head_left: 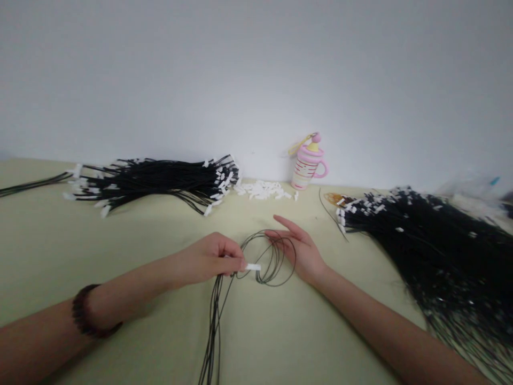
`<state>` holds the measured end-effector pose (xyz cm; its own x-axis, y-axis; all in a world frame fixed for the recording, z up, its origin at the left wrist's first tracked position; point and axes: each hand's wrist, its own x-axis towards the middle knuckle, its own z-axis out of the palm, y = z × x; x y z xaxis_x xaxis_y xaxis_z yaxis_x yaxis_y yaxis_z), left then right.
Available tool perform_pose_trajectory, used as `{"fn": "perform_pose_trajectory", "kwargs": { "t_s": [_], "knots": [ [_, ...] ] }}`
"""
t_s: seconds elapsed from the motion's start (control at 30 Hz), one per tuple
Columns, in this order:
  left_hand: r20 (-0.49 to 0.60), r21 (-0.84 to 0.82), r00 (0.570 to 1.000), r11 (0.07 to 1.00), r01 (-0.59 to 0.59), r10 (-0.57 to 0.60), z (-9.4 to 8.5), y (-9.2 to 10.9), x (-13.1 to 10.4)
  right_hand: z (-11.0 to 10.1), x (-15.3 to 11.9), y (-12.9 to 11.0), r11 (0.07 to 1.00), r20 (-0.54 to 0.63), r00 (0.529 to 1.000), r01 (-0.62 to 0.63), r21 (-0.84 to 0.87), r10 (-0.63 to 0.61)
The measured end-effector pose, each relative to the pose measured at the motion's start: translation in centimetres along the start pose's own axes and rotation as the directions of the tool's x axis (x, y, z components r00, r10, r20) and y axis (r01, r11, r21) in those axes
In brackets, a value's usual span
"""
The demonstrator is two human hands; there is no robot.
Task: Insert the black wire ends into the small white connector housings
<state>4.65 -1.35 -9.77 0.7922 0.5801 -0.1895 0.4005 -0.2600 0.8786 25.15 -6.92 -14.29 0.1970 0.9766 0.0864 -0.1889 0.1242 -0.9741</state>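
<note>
My left hand [218,256] is closed in a pinch on a white connector [253,267], whose end sticks out past the thumb toward the right. Thin black wires [213,321] hang from under this hand to the bottom edge. From the connector, more wire curves round in several loose loops [276,256] above the table. My right hand [300,248] is open, with its fingers stretched out at the far right side of the loops. Some fingers lie behind or inside the wire; whether they touch it I cannot tell.
A bundle of black cables [160,179] with white connectors lies back left. Loose white connectors [262,190] are piled near the wall, beside a pink-and-white toy cup [306,168]. A large heap of black wires [441,251] covers the right side. One stray wire [332,215] lies before it.
</note>
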Motion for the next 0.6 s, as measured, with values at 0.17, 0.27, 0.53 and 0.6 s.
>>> {"fn": "perform_pose_trajectory", "kwargs": {
  "t_s": [0.17, 0.27, 0.53, 0.6],
  "knots": [
    [-0.118, -0.047, 0.993, 0.999, 0.018, -0.023, 0.6, -1.1, 0.6, -0.2, -1.1, 0.0, 0.746, -0.167, 0.821, 0.386, -0.543, -0.547],
    [-0.188, -0.061, 0.982, 0.998, -0.015, 0.003, 0.9, -1.3, 0.7, 1.0, -3.0, -0.7, 0.39, 0.178, 0.682, 0.59, -0.707, -0.71],
    [-0.304, -0.027, 0.952, 0.999, -0.046, 0.036, 1.4, -1.5, 0.9, 4.3, -5.2, -0.3, 0.14, 0.745, 0.604, 0.794, -0.591, -0.284],
    [-0.315, -0.037, 0.949, 0.998, -0.047, 0.033, 1.4, -1.6, 0.9, 4.1, -5.2, -0.7, 0.251, 0.732, 0.593, 0.805, -0.538, -0.334]
  ]
}}
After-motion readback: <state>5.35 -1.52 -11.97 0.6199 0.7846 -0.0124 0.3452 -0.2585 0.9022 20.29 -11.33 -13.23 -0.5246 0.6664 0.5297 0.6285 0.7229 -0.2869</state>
